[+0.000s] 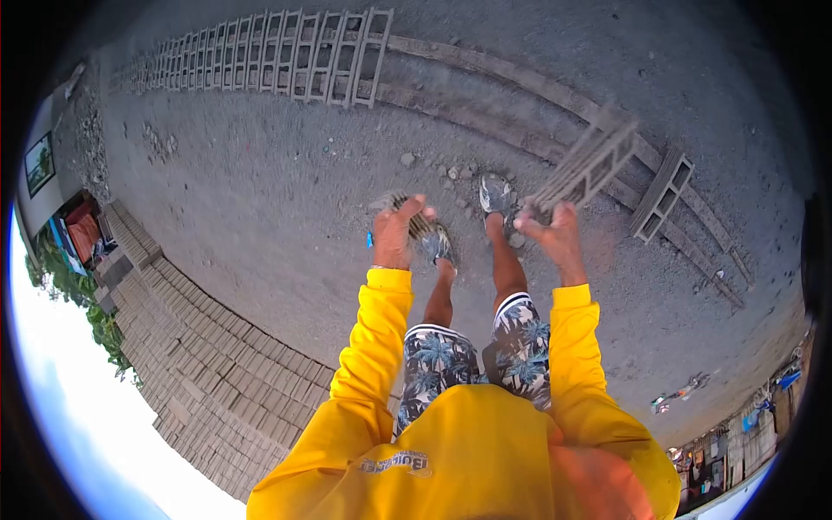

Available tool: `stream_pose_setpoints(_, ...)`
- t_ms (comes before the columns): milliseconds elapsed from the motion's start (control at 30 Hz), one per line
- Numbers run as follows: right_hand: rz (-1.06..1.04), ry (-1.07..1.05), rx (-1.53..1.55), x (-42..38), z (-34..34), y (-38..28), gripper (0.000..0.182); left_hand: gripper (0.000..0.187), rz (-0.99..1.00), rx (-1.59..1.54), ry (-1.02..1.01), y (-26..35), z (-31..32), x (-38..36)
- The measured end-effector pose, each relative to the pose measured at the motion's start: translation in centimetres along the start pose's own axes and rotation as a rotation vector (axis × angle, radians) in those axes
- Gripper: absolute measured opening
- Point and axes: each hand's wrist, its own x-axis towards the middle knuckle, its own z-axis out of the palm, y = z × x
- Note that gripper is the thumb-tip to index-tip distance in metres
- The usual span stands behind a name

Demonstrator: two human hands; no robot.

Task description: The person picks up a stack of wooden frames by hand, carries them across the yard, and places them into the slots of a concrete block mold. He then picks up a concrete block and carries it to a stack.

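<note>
My right hand (556,236) grips the near end of a grey hollow concrete block (598,160), which is tilted and smeared by motion. The block is above the wooden rails, to the right of my feet. My left hand (397,232) is closed around a small, dark, ridged piece (419,224) that looks like a brush; its kind is not clear. This piece is in front of my left shoe (439,247). Another hollow concrete block (665,196) rests across the rails at the right, apart from my right hand.
Two long wooden rails (485,65) curve across the ground. A row of hollow blocks (286,56) stands on them at the upper left. A large stack of blocks (217,347) lies at the lower left. Small stones (452,172) lie near my feet.
</note>
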Motion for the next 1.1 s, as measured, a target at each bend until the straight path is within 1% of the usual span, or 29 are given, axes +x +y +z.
stream_pose_setpoints(33,0.0,0.004,0.006,0.0,0.3,0.1,0.046,0.027,-0.002,-0.089,-0.084,0.8,1.7,-0.2)
stream_pose_setpoints(67,0.02,-0.022,0.157,-0.5,0.2,0.0,0.043,0.024,-0.006,-0.187,-0.166,1.4,3.0,-0.2)
stream_pose_setpoints(100,0.096,-0.05,0.311,-4.2,-1.3,0.0,0.039,0.021,-0.066,-0.284,-0.239,0.7,4.4,-2.8)
stream_pose_setpoints(133,0.097,-0.059,0.456,-3.5,-2.7,-0.6,0.035,0.019,0.002,-0.294,-0.251,1.0,3.5,-2.4)
stream_pose_setpoints(167,0.024,-0.007,0.632,-2.0,-5.2,-0.9,0.034,0.019,0.067,-0.27,-0.235,1.9,1.8,-0.8)
stream_pose_setpoints(200,-0.005,0.016,0.825,-2.3,-7.1,-0.3,0.033,0.02,0.098,-0.234,-0.181,2.6,-1.7,-1.2)
stream_pose_setpoints(233,-0.006,0.084,0.853,-3.7,-8.2,1.0,0.031,0.021,0.084,-0.168,-0.052,2.7,-5.9,-2.4)
stream_pose_setpoints(267,-0.04,0.167,0.864,-4.2,-10.5,2.1,0.029,0.021,0.096,-0.119,0.052,2.8,-10.1,-2.7)
stream_pose_setpoints(300,-0.025,0.274,0.847,-4.9,-13.1,3.9,0.027,0.024,0.126,-0.103,0.131,2.7,-14.5,-2.5)
stream_pose_setpoints(333,0.009,0.379,0.83,-6.4,-15.5,5.8,0.025,0.027,0.156,-0.096,0.172,2.4,-19.4,-2.7)
stream_pose_setpoints(367,0.055,0.447,0.768,-8.4,-18.3,6.7,0.027,0.026,0.161,-0.096,0.282,2.5,-23.5,-3.5)
stream_pose_setpoints(400,0.104,0.515,0.708,-10.7,-21.3,6.8,0.028,0.024,0.176,-0.118,0.349,3.0,-27.0,-4.6)
stream_pose_setpoints(433,0.093,0.557,0.669,-13.1,-23.9,6.5,0.033,0.022,0.192,-0.143,0.369,4.0,-29.9,-6.2)
stream_pose_setpoints(467,0.121,0.636,0.594,-15.5,-26.2,6.2,0.034,0.022,0.212,-0.152,0.413,4.8,-32.5,-7.8)
stream_pose_setpoints(533,0.159,0.753,0.46,-19.0,-30.6,5.6,0.037,0.02,0.234,-0.128,0.48,6.5,-35.8,-10.0)
stream_pose_setpoints(567,0.173,0.791,0.407,-19.8,-32.6,5.6,0.04,0.018,0.236,-0.09,0.503,7.3,-36.6,-11.0)
stream_pose_setpoints(633,0.181,0.839,0.34,-19.8,-36.9,6.9,0.046,0.017,0.238,-0.01,0.563,8.0,-36.6,-10.3)
stream_pose_setpoints(700,0.194,0.937,0.215,-18.2,-37.6,7.6,0.052,0.018,0.192,0.111,0.591,7.7,-34.8,-8.5)
stream_pose_setpoints(767,0.215,1.079,0.035,-14.3,-36.9,7.8,0.056,0.021,0.146,0.24,0.589,6.0,-30.2,-5.1)
stream_pose_setpoints(800,0.162,1.222,-0.06,-10.9,-35.4,10.9,0.055,0.022,0.163,0.329,0.6,4.8,-26.4,-3.6)
stream_pose_setpoints(833,0.103,1.367,-0.155,-7.8,-33.9,13.7,0.053,0.018,0.105,0.298,0.568,3.2,-23.2,-1.7)
stream_pose_setpoints(867,0.042,1.184,-0.007,-5.9,-28.2,9.8,0.044,0.015,0.095,0.242,0.549,1.7,-18.7,-0.6)
stream_pose_setpoints(900,0.01,1.002,0.144,-4.0,-22.3,5.7,0.035,0.02,0.051,0.216,0.447,0.0,-15.4,0.8)
stream_pose_setpoints(933,0.048,0.874,0.144,-2.1,-16.6,3.8,0.032,0.021,0.053,0.197,0.316,-1.4,-11.5,1.3)
stream_pose_setpoints(967,0.01,0.729,0.05,-0.1,-10.6,5.6,0.038,0.023,0.024,0.162,0.185,-0.1,-5.4,-0.6)
stream_pose_setpoints(1000,-0.034,0.577,-0.055,-0.1,-4.3,2.6,0.047,0.025,0.019,0.025,0.044,0.5,-0.3,-1.4)
stream_pose_setpoints(1033,-0.022,0.27,0.037,-1.0,-0.7,-0.2,0.053,0.027,0.003,-0.107,-0.095,0.9,2.4,-2.1)
stream_pose_setpoints(1067,-0.093,-0.052,0.01,-1.3,0.7,-2.0,0.052,0.03,0.01,-0.138,-0.155,1.3,2.7,-2.5)
stream_pose_setpoints(1100,-0.06,-0.044,0.182,-1.3,0.1,-1.6,0.051,0.032,0.025,-0.175,-0.22,1.7,3.2,-2.4)
